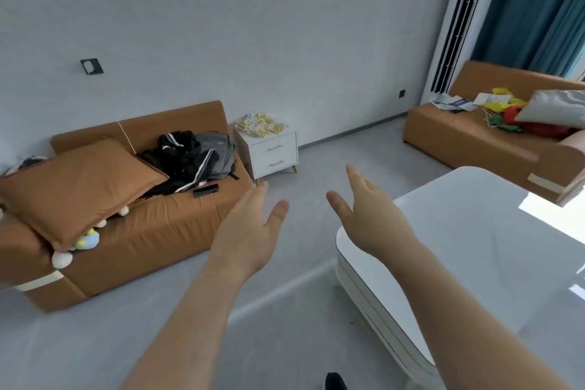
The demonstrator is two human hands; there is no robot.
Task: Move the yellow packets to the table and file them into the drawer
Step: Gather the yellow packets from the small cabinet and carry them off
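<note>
While both bare forearms stretch out ahead in the head view, neither hand holds anything. The left hand (250,231) is flat and slack, its fingers (258,196) straight and close together, thumb spread to the side. The right hand (370,218) is just as loose, fingers (356,179) extended and thumb apart. Both palms are turned inward toward each other, with a gap of grey floor between them.

Well beyond the left fingertips lie the yellow packets (260,124) — thin, flat sachets, pale yellow and white, fanned in a loose, overlapping heap on a white nightstand (245,149). That boxy cabinet stands on slim angled legs, and its two drawers (278,155), each with a narrow metal bar handle, are pushed shut.

Below and to the outer side of the right fingers spreads the table (474,231), a glossy white slab with a rounded corner and a ribbed, layered edge that mirrors the light.

Left of the left fingers, and touching the nightstand's side, sits a tan sofa (152,231) in smooth matte upholstery. It carries a square matching cushion (79,187), a crumpled black jacket (180,158) with white stripes, a soft grey backpack (218,152) and a small flat black device (205,190).

Far past the right fingertips, a second tan sofa (459,136) holds a jumble of papers and bright fabric — beside a tall white air conditioner (459,25) and teal curtains (538,9).
</note>
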